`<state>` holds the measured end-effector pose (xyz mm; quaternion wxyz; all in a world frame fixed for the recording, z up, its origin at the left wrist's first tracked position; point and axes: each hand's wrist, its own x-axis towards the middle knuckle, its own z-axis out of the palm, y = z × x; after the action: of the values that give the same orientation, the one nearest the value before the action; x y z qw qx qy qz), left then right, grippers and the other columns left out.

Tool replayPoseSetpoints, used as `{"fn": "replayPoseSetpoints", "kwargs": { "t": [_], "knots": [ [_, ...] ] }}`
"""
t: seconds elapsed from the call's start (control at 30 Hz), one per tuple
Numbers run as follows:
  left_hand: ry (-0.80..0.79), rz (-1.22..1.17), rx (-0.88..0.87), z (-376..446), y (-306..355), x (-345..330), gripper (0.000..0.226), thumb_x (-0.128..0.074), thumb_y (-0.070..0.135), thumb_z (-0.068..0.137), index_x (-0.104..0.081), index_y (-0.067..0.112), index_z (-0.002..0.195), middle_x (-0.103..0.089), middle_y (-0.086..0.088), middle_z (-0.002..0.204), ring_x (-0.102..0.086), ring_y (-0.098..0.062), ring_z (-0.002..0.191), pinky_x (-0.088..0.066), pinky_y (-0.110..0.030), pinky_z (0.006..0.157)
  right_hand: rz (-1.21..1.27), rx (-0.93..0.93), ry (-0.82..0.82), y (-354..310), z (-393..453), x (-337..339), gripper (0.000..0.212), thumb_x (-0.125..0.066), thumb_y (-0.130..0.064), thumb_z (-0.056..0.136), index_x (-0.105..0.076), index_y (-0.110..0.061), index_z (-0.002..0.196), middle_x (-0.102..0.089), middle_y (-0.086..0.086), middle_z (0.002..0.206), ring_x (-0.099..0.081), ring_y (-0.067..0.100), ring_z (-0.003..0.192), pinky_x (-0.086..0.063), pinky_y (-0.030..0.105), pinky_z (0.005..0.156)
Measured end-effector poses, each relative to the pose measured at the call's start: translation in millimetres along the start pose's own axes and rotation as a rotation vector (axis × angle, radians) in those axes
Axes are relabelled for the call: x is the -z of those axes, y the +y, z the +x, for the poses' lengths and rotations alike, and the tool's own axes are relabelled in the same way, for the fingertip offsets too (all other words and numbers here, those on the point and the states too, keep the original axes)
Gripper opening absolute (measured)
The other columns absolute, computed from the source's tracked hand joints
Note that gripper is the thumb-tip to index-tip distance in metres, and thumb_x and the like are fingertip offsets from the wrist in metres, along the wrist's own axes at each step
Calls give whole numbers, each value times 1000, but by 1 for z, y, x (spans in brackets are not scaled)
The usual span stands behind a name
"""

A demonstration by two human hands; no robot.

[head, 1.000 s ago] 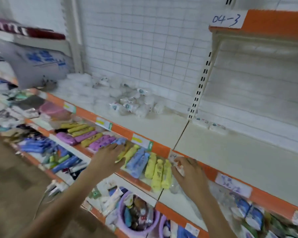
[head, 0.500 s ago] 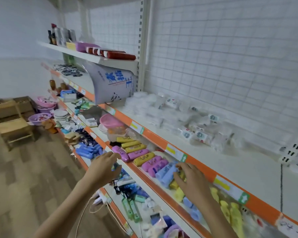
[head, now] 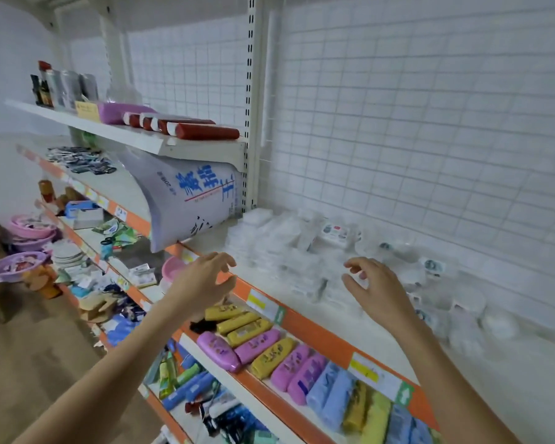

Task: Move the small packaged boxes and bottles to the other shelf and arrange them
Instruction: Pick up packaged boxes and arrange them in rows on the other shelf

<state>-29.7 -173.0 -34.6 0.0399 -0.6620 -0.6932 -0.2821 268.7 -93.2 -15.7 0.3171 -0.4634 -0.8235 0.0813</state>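
head view: the small packaged boxes (head: 279, 251), clear and whitish with flat lids, sit stacked in low piles on the white shelf (head: 382, 328) with the orange front edge, close to the white grid back wall (head: 398, 123). to their right lie rounder clear containers (head: 430, 283), some with small dark-printed labels; they are blurred, and whether they are bottles or tubs cannot be told. one labelled white pack (head: 335, 232) stands out near the back of the pile.

the left hand (head: 202, 283) hangs in front of the orange shelf edge, fingers loosely curled and spread, gripping nothing. the right hand (head: 377, 291) hovers above the shelf over the clear packages, thumb and fingers apart and slightly bent, also with nothing in it; whether its fingertips touch a package cannot be told.

a big pale sack with blue lettering (head: 189, 200) leans at the left end of the same shelf, just beside the stacked boxes. on the shelf below lie rows of yellow, pink and blue oblong packs (head: 269, 354). above the sack, a higher white shelf carries red rolls (head: 186, 128) lying on their sides, a purple pack (head: 119, 112), and dark bottles and grey cans (head: 61, 88). further left, pink and purple basins (head: 26, 238) sit low near the brown floor.
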Motion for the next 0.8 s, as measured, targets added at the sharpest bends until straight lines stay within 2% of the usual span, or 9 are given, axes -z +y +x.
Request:
{"fn": "replayPoseSetpoints", "kwargs": {
  "t": [0.13,0.27,0.37,0.47,0.6,0.7,0.8],
  "knots": [
    [-46,-5,-48,80,3,-10,27,-56,31,89,-55,22,114,-57,6,103,-55,-13,93,-49,-34,81,-29,-4,16,25,66,4,25,-56,-27,90,-58,-18,113,-56,-5,101,-52,17,100,-41,29,86],
    [-104,-40,-78,154,9,-27,29,-57,30,88,-54,19,115,-52,9,97,-55,-13,94,-48,-29,83,-127,-11,-66,46,126,-1,32,-56,-31,90,-54,-18,119,-58,1,115,-49,19,110,-40,32,91],
    [-169,-57,-77,201,10,-45,30,-57,31,89,-55,18,116,-54,7,100,-53,-12,93,-41,-22,79,-285,30,-183,51,161,-14,45,-58,-38,87,-48,-20,127,-51,1,127,-42,20,120,-36,33,96],
    [-229,-26,-101,238,12,-60,29,-55,28,90,-56,15,116,-60,-3,112,-55,-17,96,-43,-25,81,-496,51,-302,52,186,-29,66,-62,-48,80,-39,-21,135,-42,2,135,-35,22,126,-31,36,100],
    [-331,50,-44,277,22,-80,37,-52,41,90,-59,11,110,-61,-6,114,-56,-23,102,-46,-32,86,-696,-22,-480,56,209,-43,81,-68,-58,69,-39,-14,131,-42,6,129,-36,25,120,-33,38,99],
    [-474,160,-11,301,33,-95,51,-51,57,84,-57,6,84,-62,-12,110,-55,-25,87,-44,-31,76,-692,-117,-553,54,216,-38,84,-72,-59,65,-39,-12,126,-44,4,123,-38,23,112,-34,35,96],
    [-603,155,42,313,45,-107,55,-54,67,75,-56,14,90,-61,-5,105,-55,-24,91,-42,-32,81,-647,-229,-584,48,219,-34,78,-74,-51,69,-37,-14,127,-41,2,112,-34,18,98,-32,29,81]
  ]
}}
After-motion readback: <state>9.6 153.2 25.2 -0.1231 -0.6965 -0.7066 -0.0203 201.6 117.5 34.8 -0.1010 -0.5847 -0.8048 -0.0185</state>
